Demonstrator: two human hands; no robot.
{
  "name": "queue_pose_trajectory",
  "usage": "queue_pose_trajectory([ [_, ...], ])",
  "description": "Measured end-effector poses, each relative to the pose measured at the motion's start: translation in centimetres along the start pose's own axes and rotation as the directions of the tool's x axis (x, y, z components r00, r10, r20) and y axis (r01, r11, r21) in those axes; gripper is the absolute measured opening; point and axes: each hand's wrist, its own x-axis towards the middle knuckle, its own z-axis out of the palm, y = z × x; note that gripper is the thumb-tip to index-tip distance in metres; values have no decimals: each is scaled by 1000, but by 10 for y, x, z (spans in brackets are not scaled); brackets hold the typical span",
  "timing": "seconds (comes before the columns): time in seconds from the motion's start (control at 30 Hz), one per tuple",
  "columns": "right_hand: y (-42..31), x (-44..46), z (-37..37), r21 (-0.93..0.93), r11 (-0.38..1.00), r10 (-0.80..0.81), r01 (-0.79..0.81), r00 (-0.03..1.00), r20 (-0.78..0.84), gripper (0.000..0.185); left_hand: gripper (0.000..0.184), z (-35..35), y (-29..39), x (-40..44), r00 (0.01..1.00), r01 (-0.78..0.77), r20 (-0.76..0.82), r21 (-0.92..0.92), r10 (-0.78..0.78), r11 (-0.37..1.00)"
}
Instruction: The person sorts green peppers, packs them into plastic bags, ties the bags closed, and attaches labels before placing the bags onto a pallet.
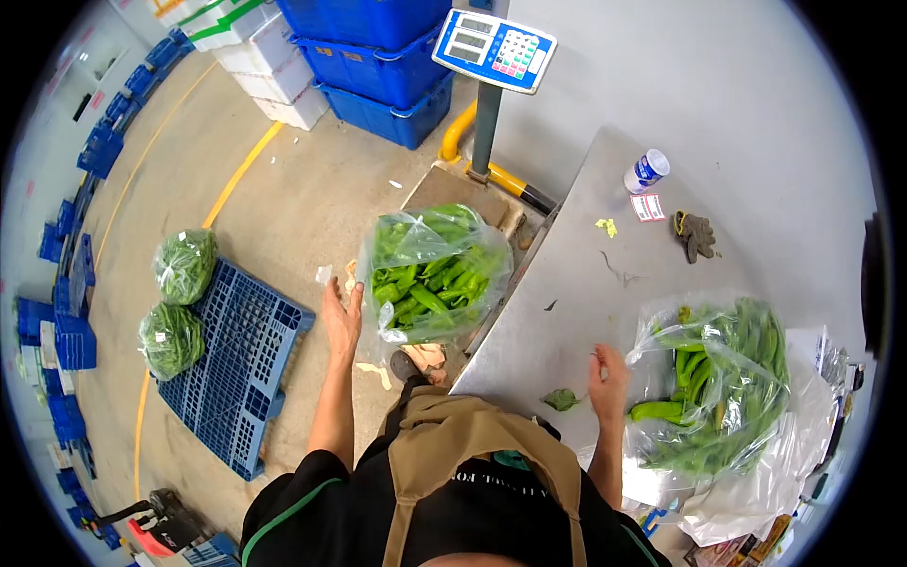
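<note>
A clear plastic bag of green peppers (439,274) rests on the platform scale (430,194), its mouth loosely gathered. My left hand (342,317) is beside the bag's left edge, open, with its fingers stretched forward and the thumb apart. Over the metal table, my right hand (609,383) has loosely bent fingers, with a gap between thumb and fingers and nothing visible in it. Just right of that hand lies a second clear bag of long green peppers (713,387), its opening toward the hand. A loose green leaf (560,400) sits to the hand's left.
The scale's display (494,49) stands on a post ahead. On the metal table (529,350) are a cup (647,170), a label (648,207) and a glove (694,235). Blue crates (378,71) stand behind. Two bagged greens (173,340) lie by a blue pallet (236,364).
</note>
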Motion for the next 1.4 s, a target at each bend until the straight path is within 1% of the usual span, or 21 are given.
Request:
queue_pose_trajectory([
  [0.03,1,-2,-6,-44,999,27,-28,999,-33,19,52,-5,9,0,986,-137,-79,80,144,987],
  [0.07,-2,-1,-9,-66,998,10,-13,999,-43,19,44,-11,21,3,963,-236,-104,117,249,965],
  [0.13,-11,7,-7,-109,994,-22,15,998,-62,18,40,-12,48,2,979,-189,61,-99,196,977],
  [0.23,-33,30,11,-117,952,-292,284,954,-61,18,33,3,99,-9,920,-15,363,-344,148,939],
  [0.3,-42,40,23,-130,922,-368,365,930,1,18,35,42,92,-12,758,156,642,-348,114,924],
  [0.4,-62,53,34,-68,899,-430,432,902,53,18,38,95,77,-17,606,157,791,-225,86,962],
  [0.53,-64,58,38,-41,902,-419,429,896,148,18,52,177,35,-27,544,449,828,-147,-139,881],
  [0.63,-61,61,40,-85,889,-439,451,889,127,18,57,204,42,-24,530,478,804,-20,-270,878],
  [0.67,-60,59,40,-82,902,-409,424,900,147,19,60,205,50,-20,418,613,852,-8,-315,790],
  [0.7,-58,60,41,-76,914,-383,398,909,164,19,69,213,47,-19,342,663,897,-18,-281,749],
  [0.77,-55,66,46,-79,919,-366,385,912,185,19,83,240,41,-23,373,630,840,83,-395,772],
  [0.87,-47,69,51,-100,909,-377,405,900,216,19,95,258,47,-25,325,608,875,97,-359,788],
  [0.97,-43,74,56,-114,910,-362,399,897,255,18,97,271,59,-25,359,607,870,57,-338,792],
  [1.0,-45,76,55,-131,914,-339,385,899,278,17,98,283,56,-30,344,681,832,99,-436,725],
  [1.07,-41,75,52,-146,912,-332,383,899,287,16,93,305,25,-40,466,655,872,-226,-151,721],
  [1.13,-27,74,57,-151,890,-391,429,892,226,16,89,353,-9,-62,640,631,761,-440,-107,639],
  [1.17,-25,75,58,-123,893,-398,432,888,231,16,90,330,16,-50,459,759,841,-204,-286,618],
  [1.2,-25,76,57,-108,903,-382,416,892,240,17,91,301,47,-34,245,834,862,46,-444,550],
  [1.23,-26,78,55,-111,900,-385,421,889,247,17,92,301,46,-36,245,844,883,8,-399,537],
  [1.3,-26,78,53,-122,906,-364,404,895,259,17,92,295,57,-34,200,867,872,55,-447,495],
  [1.4,-25,78,46,-182,911,-325,370,916,236,17,86,289,66,-32,176,826,892,97,-417,556],
])
